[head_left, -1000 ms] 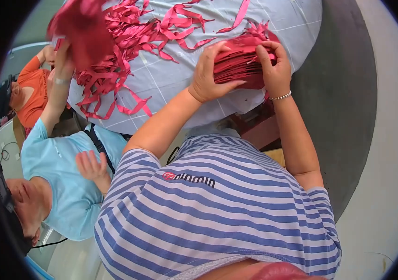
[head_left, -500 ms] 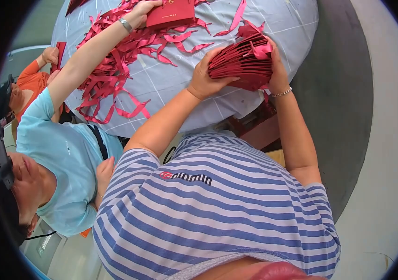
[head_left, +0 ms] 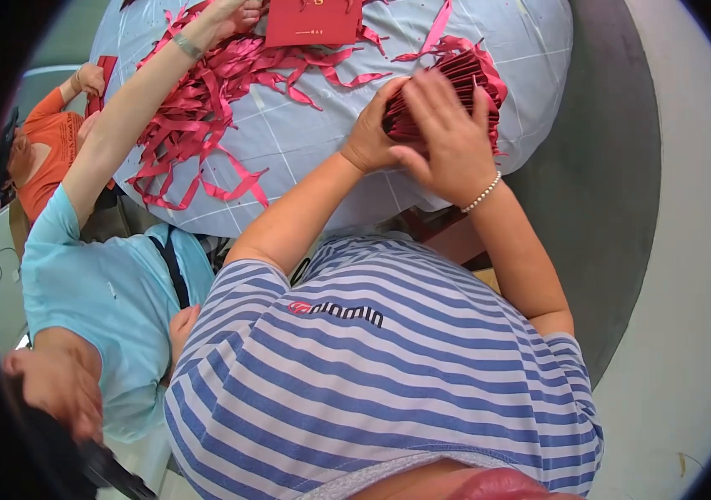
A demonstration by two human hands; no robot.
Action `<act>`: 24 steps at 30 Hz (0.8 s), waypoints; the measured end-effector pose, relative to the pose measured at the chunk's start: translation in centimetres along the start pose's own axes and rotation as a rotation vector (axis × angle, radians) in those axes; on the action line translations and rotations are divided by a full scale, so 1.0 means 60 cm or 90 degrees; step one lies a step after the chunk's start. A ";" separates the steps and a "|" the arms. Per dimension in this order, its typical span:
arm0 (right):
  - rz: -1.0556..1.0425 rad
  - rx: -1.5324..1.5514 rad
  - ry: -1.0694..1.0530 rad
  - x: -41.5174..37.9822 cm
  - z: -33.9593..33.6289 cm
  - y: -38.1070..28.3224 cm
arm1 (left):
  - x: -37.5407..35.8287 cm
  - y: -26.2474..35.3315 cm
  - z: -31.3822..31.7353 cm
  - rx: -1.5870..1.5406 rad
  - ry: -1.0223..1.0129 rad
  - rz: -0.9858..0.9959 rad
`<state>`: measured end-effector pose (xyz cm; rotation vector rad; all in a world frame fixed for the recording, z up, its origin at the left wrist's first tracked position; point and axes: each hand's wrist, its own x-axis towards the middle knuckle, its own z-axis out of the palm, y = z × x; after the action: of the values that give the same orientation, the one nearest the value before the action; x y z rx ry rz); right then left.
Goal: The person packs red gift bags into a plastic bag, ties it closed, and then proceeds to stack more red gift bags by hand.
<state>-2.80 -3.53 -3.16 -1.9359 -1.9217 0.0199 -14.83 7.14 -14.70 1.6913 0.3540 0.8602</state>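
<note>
A thick stack of red folded paper gift bags (head_left: 462, 73) with pink-red ribbon stands at the near right part of the table, its many edges fanned. My left hand (head_left: 372, 133) is closed round the left side of the stack, thumb at the near side. My right hand (head_left: 453, 143), with a beaded bracelet at its wrist, lies across the top of the stack, fingers stretched and slightly spread. It covers much of the bags and is a little blurred.
A round table with a pale checked cloth (head_left: 289, 158) holds a heap of pink-red ribbons (head_left: 197, 108) on the left. At the far edge a co-worker's hand (head_left: 235, 17) is beside a red gift bag (head_left: 314, 21). Another person in orange (head_left: 51, 158) holds a red strip-shaped piece.
My right hand has left the right side of the stack and come over its top, fingers extended. My left hand keeps its hold. The co-worker's arm and red bag have shifted slightly.
</note>
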 end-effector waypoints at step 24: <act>0.362 0.958 0.023 0.007 -0.003 0.135 | 0.004 0.091 0.015 0.180 0.164 0.018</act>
<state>4.99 -2.89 -5.28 -1.1928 -0.6742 1.1743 -15.16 4.98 -9.61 1.8486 0.6534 1.0938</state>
